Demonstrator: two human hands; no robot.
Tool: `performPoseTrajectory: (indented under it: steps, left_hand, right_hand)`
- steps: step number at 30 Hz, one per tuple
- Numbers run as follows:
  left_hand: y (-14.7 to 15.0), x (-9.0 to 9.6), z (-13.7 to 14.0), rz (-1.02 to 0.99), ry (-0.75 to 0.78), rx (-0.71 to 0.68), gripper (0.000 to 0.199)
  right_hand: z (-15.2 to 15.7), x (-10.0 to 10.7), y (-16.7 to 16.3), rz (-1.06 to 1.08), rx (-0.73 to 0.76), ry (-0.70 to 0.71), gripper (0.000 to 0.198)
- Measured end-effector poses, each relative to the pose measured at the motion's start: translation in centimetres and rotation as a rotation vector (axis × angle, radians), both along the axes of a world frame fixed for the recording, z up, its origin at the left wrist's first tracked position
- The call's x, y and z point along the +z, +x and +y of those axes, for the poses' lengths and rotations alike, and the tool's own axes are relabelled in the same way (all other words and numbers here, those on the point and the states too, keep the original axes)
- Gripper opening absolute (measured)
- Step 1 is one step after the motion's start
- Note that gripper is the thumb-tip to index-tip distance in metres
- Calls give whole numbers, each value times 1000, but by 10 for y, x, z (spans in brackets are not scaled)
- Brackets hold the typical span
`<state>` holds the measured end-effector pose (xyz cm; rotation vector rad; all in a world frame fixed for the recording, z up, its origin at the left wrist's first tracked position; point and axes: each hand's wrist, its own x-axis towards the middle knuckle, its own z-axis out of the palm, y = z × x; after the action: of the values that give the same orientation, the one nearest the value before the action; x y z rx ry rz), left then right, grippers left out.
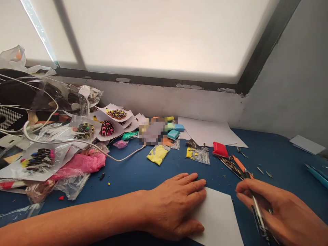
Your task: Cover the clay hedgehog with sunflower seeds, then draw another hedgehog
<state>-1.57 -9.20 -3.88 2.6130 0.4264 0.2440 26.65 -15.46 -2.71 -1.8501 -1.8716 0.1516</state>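
Note:
My left hand (179,206) lies flat with its fingers stretched out, palm down on a white sheet of paper (217,215) at the front of the blue table. To the right of the sheet, my right hand (282,208) is closed around a pen (259,215) with a shiny clip, held at a slant. Just beyond its fingertips lies an orange strip (239,164) with a dark end, beside a narrow packet of striped seeds (229,165). A red clay block (220,149) sits behind the packet.
Yellow clay bags (158,154) and blue clay blocks (173,134) lie mid-table, near a blurred-out object (153,131) with a white cable (118,160). Seed-covered figures on paper (107,128) and plastic wrappers crowd the left. More white sheets (212,131) lie at the back.

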Motion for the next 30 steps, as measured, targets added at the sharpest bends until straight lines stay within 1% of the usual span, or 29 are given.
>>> performPoseTrajectory:
  steps: [1, 3, 5, 8, 11, 13, 16, 19, 21, 23, 26, 28, 30]
  left_hand:
    - [0, 2, 0, 1, 8, -6, 63]
    - [0, 3, -1, -6, 20, -19, 61]
    - [0, 3, -1, -14, 26, -26, 61]
    - [-1, 0, -1, -16, 27, -23, 63]
    - [-2, -3, -2, -22, 25, -15, 64]
    - [-2, -4, -2, -25, 27, -16, 64]
    - [-1, -4, -2, -33, 34, -16, 64]
    - [-1, -4, -3, -47, 39, -16, 63]
    - [-1, -5, -3, -55, 41, -15, 63]
    - [-1, -5, -3, -58, 41, -14, 63]
    - [-2, -5, -3, -62, 39, -17, 64]
    - [-3, -5, -2, -64, 42, -17, 62]
    - [-3, -4, -2, -67, 51, -17, 58]
  right_hand:
    - [0, -2, 4, -29, 59, -40, 37]
    - [-1, -5, 8, -55, 125, -92, 35]
    - [-1, -4, 7, -77, 110, -108, 32]
    - [3, 1, 1, -113, 130, -200, 27]
    - [7, 6, -6, -139, 143, -236, 27]
    - [8, 5, -9, -159, 140, -226, 28]
    - [7, -2, -8, -211, 148, -206, 28]
    - [6, -9, -4, -289, 180, -157, 26]
    - [5, -10, -3, -312, 187, -109, 27]
    - [5, -7, -3, -278, 145, -48, 30]
    - [4, 2, -7, -143, 25, 44, 33]
    - [3, 7, -9, -34, -46, 55, 32]
    - [3, 9, -12, 49, -98, 28, 32]
